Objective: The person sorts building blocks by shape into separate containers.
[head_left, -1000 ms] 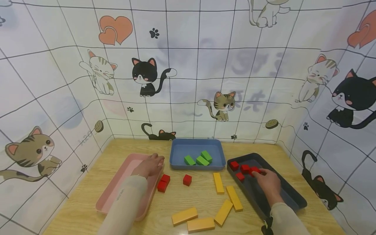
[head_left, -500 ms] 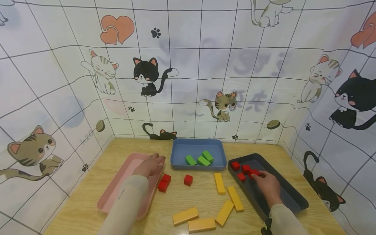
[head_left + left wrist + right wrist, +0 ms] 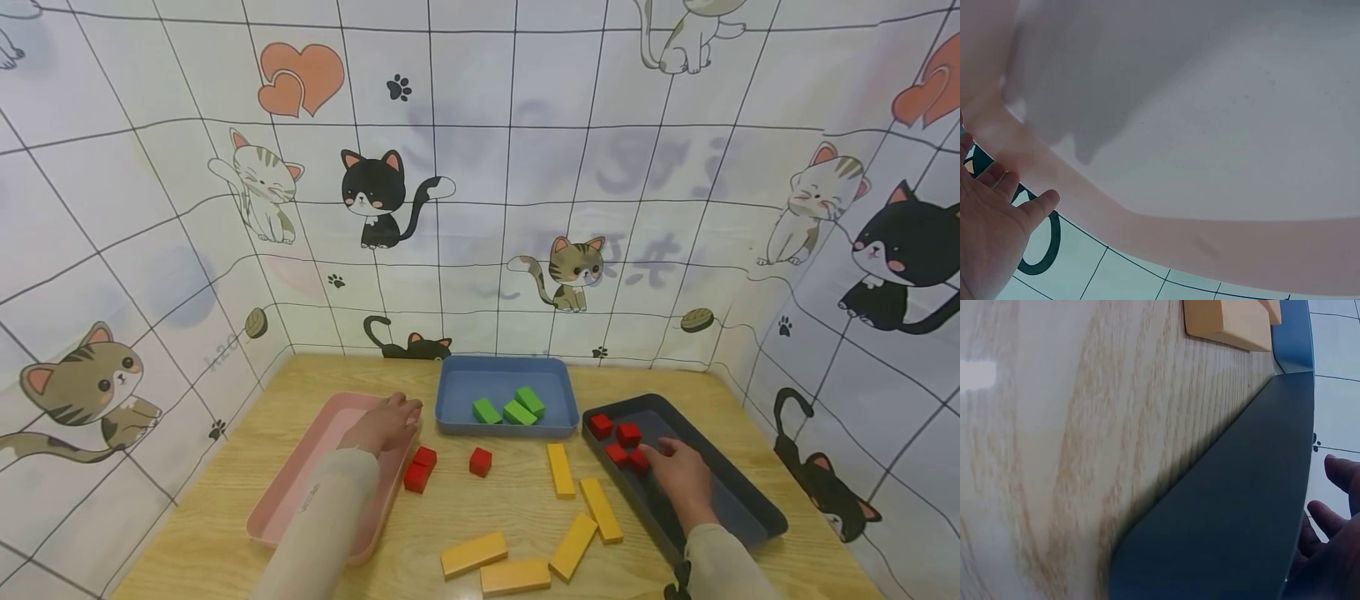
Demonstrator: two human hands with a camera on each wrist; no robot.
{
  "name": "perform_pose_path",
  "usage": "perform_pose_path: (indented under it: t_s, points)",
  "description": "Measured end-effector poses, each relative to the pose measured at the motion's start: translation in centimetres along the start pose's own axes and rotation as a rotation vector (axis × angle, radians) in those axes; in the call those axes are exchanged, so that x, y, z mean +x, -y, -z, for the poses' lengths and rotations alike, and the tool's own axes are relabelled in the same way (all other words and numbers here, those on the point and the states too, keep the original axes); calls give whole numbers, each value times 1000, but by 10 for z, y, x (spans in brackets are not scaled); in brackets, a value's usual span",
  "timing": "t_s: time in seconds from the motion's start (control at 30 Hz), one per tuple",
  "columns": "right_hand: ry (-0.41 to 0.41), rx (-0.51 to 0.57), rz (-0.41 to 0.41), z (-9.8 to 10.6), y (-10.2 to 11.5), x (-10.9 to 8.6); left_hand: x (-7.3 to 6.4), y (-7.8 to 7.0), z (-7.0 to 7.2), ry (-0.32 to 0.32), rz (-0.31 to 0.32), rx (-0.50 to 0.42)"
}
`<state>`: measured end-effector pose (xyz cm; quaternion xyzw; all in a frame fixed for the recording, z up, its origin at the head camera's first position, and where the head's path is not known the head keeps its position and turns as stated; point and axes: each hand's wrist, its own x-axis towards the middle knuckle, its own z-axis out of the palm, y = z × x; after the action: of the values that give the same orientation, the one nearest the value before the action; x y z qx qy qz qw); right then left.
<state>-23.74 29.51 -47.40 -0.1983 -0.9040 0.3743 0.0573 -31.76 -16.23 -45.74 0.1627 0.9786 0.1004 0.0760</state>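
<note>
Partway, I judge: four cubes (image 3: 602, 426) in black tray (image 3: 738, 492); three, plus yellow blocks (image 3: 573, 546), outside. Left hand (image 3: 381, 423) relaxed at pink tray (image 3: 288, 487); right hand (image 3: 682, 479) loose, empty.

White, slightly wrinkled cloth (image 3: 465, 108) walls off the back and both sides, ruled with thin dark grid lines and printed with cartoon cats (image 3: 372, 183), orange hearts (image 3: 318, 73) and paw prints (image 3: 399, 88). It meets a pale wood-grain desk (image 3: 517, 492). Soft light leaves one bright glare patch (image 3: 976, 375) on the wood.
</note>
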Motion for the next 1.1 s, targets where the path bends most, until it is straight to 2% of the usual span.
perform_pose_path:
  t_s: [0.2, 0.4, 0.53, 0.83, 1.1]
  points:
    - [-8, 4, 22, 0, 4, 1, -1, -3, 3, 0, 4, -13]
    - [-25, 27, -8, -4, 15, 1, -2, -5, 3, -8, -3, -12]
    - [-15, 48, 2, -6, 21, 1, -2, -5, 4, -9, -5, -18]
    - [-32, 66, -8, -14, 31, 0, -4, -4, 4, 25, 34, -44]
    - [-6, 47, 30, -16, 36, -4, -4, -3, 3, 27, 45, -41]
